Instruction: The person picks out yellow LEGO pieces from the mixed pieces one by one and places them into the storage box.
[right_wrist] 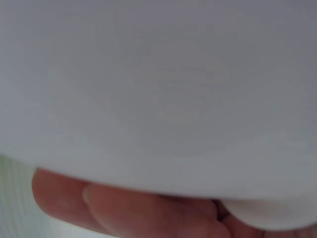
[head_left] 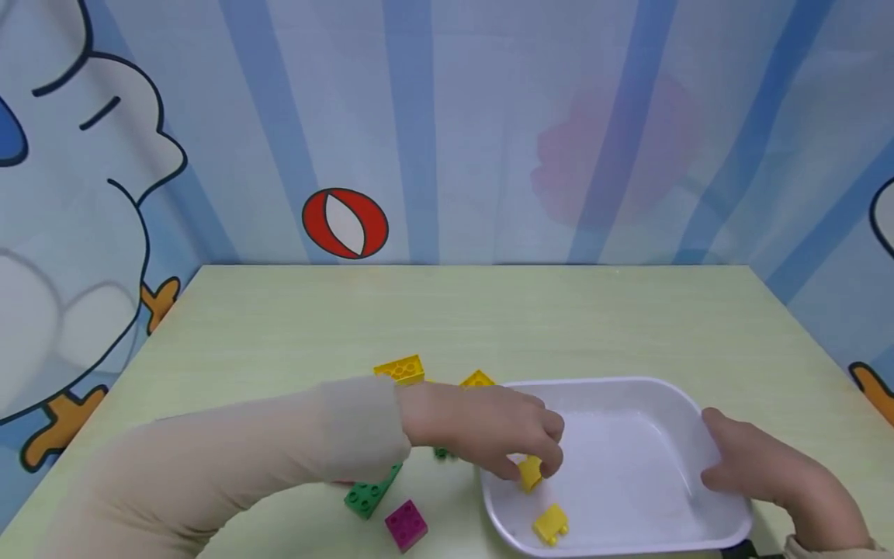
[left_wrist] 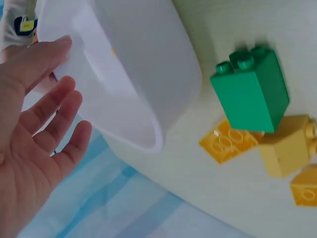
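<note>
A white tray (head_left: 628, 458) stands at the front right of the table. Over its left part is my left hand (head_left: 499, 431), fingers bent loosely, just above a yellow brick (head_left: 531, 473). In the left wrist view nothing shows between the thumb and fingers of that hand (left_wrist: 42, 119). Another yellow brick (head_left: 552, 525) lies in the tray nearer the front. My right hand (head_left: 764, 466) grips the tray's right rim, thumb on top. From the right wrist, its fingers (right_wrist: 133, 208) curl under the tray wall (right_wrist: 163, 99).
Left of the tray lie a magenta brick (head_left: 406, 526), a green brick (head_left: 370, 497) and yellow bricks (head_left: 401, 369), partly hidden by the left arm. A tall green brick (left_wrist: 252, 94) shows in the left wrist view. A printed cloth backdrop (head_left: 475, 132) rises behind the table (head_left: 335, 310).
</note>
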Tool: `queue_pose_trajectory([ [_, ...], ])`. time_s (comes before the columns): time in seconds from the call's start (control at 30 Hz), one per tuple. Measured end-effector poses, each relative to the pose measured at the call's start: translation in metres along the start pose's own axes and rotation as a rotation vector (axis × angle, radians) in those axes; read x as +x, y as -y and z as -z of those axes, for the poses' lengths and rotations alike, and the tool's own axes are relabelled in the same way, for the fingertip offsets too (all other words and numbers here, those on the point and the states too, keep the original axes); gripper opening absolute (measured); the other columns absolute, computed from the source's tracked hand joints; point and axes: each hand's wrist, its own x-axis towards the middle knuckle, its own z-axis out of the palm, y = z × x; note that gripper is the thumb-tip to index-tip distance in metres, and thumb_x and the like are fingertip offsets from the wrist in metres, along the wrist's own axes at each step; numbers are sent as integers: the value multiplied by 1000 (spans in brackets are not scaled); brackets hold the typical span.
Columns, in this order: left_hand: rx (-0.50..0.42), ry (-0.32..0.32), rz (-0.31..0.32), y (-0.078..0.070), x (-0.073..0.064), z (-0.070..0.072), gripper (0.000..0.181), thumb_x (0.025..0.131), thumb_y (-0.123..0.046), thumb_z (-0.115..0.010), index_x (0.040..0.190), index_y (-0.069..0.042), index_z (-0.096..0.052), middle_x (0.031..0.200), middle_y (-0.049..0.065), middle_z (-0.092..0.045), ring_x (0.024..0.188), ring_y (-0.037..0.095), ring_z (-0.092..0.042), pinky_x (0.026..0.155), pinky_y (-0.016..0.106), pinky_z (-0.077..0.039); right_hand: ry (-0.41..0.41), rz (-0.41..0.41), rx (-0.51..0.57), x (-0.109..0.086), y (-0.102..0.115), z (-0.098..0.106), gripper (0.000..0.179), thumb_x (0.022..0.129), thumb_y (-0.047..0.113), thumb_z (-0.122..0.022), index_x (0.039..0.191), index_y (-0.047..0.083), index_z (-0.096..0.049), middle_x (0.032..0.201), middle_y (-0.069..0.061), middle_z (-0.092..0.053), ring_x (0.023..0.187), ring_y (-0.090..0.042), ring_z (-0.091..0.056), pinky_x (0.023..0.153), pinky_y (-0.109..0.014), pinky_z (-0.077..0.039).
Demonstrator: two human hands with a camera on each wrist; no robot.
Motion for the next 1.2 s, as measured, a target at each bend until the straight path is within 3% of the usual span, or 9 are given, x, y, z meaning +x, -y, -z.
queue_pose_trajectory([
  [0.2,-68,-15,70,9,-15,7,25,84,-19,-70,109,-20,-66,106,-5,-56,96,6,-48,80,12,-40,8,-8,-2,0,1,1,81,77,3,-65,130,-29,-12,129,-45,-30,112,-48,-46,91,-57,-38],
  [0.63,-181,-31,196,27,-34,3,27,84,-19,-70,111,-17,-65,111,-2,-57,99,9,-50,84,17,-42,11,18,10,2,-1,-1,81,76,1,-65,129,-29,-12,129,-45,-31,112,-46,-47,90,-56,-40],
  [0.97,-251,-73,294,41,-52,-5,25,86,-18,-68,110,-16,-66,109,0,-57,100,13,-53,82,16,-44,18,40,40,1,-4,1,79,78,1,-64,130,-28,-13,129,-44,-33,111,-45,-47,88,-54,-42],
  [1.2,-286,-93,375,58,-64,-18,25,84,-13,-69,109,-14,-67,109,0,-57,103,17,-54,85,19,-45,-2,57,19,-1,-7,1,81,78,2,-63,130,-29,-9,131,-46,-25,115,-51,-41,90,-59,-37],
])
